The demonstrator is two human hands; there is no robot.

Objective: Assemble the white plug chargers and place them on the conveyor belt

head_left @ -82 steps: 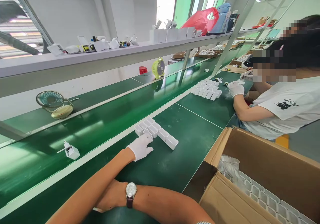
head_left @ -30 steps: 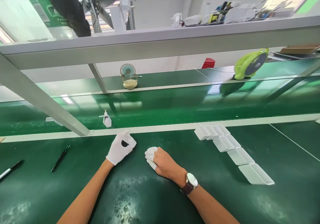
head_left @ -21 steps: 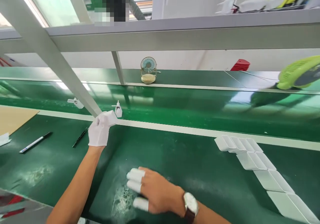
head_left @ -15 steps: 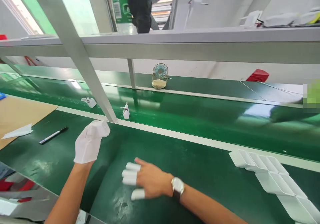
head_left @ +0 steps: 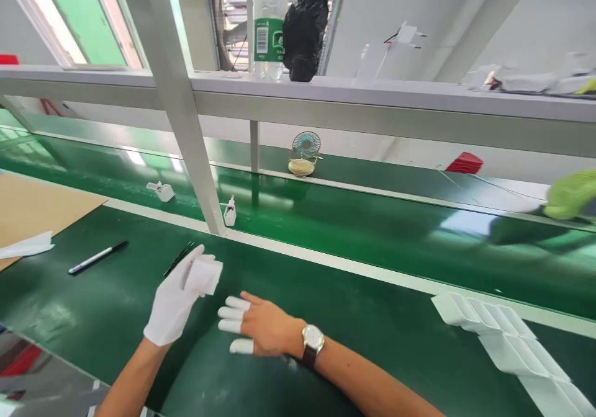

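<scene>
My left hand (head_left: 174, 302), in a white glove, is closed on a small white boxy piece (head_left: 205, 275) above the green work surface. The glove covers part of the piece, so its exact kind does not show. Beside it lie black tweezers (head_left: 179, 259), partly behind the glove. My right hand (head_left: 263, 325) hovers just to the right, fingers spread and holding nothing. White finger cots cover several of its fingers, and a watch (head_left: 313, 340) is on the wrist. Beyond the white edge strip, two small white plastic parts (head_left: 230, 211) (head_left: 161, 191) sit on the green belt.
A pen (head_left: 97, 257) and brown cardboard (head_left: 41, 209) lie at left. White compartment trays (head_left: 507, 336) overlap at right. A slanted metal post (head_left: 189, 125) rises by the belt, supporting a shelf with a bottle (head_left: 269, 38). A small fan (head_left: 305, 150) stands behind; a lime-green sleeve (head_left: 570, 193) shows far right.
My left hand has drawn back from the post's foot and turned, so the white piece in it shows better. The tweezers have come into sight. My right hand stays spread, shifted slightly left.
</scene>
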